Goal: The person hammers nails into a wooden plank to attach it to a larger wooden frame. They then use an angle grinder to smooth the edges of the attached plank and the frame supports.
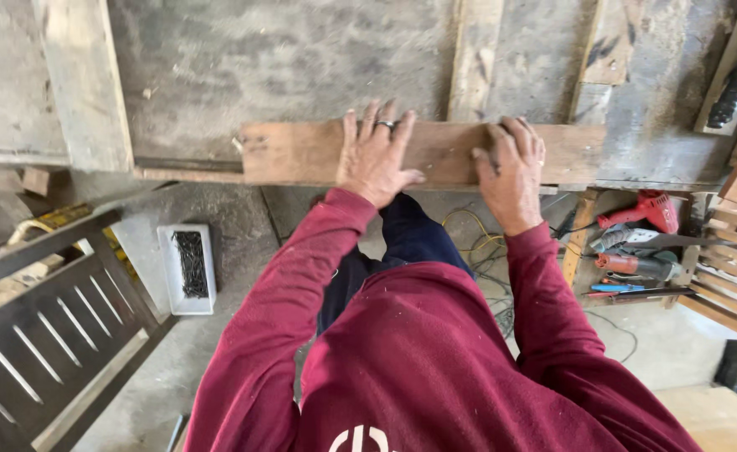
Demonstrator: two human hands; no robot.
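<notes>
Both hands lay on a brown wooden board (435,152) that ran along the near edge of the grey, worn worktop (285,67). The left hand (375,159) was spread flat, fingers open and pressing down on the middle of the board, a ring on one finger; it gripped nothing. The right hand (512,172) rested just beside it towards the board's right end, fingers curled loosely onto the top face, not closed around it. Down on the floor, below the worktop's left part, stood a white tray of dark nails (188,268). Below the right corner, a red power drill (649,211) lay among other tools.
</notes>
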